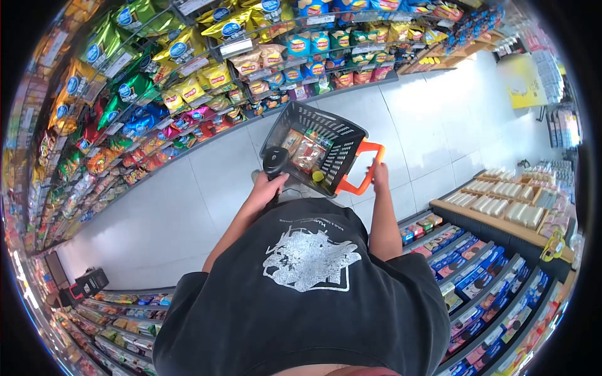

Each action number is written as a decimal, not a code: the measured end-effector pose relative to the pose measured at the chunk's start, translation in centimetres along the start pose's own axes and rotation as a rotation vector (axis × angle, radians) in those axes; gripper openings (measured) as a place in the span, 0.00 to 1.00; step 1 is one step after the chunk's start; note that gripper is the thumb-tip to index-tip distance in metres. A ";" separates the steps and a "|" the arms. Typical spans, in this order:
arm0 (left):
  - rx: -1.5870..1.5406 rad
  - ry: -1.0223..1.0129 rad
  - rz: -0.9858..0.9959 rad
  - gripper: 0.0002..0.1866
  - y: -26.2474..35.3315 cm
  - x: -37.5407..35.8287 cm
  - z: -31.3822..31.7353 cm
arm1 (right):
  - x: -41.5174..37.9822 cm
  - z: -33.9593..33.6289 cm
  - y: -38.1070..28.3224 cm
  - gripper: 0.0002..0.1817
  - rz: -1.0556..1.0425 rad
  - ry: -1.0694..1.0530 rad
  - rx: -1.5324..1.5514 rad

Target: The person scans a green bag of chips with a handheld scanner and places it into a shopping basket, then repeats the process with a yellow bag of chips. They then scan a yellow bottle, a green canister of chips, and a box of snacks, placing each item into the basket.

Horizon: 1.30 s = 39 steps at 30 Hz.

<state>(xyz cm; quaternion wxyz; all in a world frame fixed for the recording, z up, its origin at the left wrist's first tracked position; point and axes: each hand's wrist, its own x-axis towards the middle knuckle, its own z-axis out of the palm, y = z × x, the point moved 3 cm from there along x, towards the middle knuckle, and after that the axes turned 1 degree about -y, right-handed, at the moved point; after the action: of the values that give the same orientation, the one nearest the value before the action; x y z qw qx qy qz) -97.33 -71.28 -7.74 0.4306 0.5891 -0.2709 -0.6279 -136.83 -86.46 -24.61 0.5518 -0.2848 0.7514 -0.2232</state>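
Observation:
My left hand (269,185) is wrapped round the grip of a black handheld barcode scanner (276,160), whose head points up over the near left side of the basket. My right hand (380,175) is closed on the orange handle (357,188) of a black plastic shopping basket (339,128). The basket hangs tilted in front of my body, so its inside shows. In it lie several packets, among them a clear and red packet (310,154), and a small item with a yellow top (318,176).
Shelves of chip bags (216,75) curve along the left and front. Behind me on the right stand racks of boxed snacks (476,276) below a wooden-edged display (501,203). A dark object with red parts (91,285) stands at the lower left. Pale tiled floor (407,119) runs between the shelves.

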 end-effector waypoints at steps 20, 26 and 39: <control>-0.251 0.389 0.059 0.08 -2.2 -6.0 -9.1 | 0.0 17.8 -8.7 0.11 -0.058 -0.336 0.068; -0.246 0.463 -0.009 0.09 -2.5 -7.6 -10.8 | -3.2 22.9 -9.5 0.09 -0.155 -0.321 -0.063; -0.233 0.558 0.019 0.11 -1.1 -7.7 -14.8 | -1.9 23.5 -10.9 0.09 -0.215 -0.285 -0.171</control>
<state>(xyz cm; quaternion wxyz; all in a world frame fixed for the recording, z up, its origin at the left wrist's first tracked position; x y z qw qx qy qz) -83.70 -61.66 -7.16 0.5588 0.6831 -0.0738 -0.4644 -111.92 -93.72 -23.11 0.5994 -0.4378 0.6473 -0.1737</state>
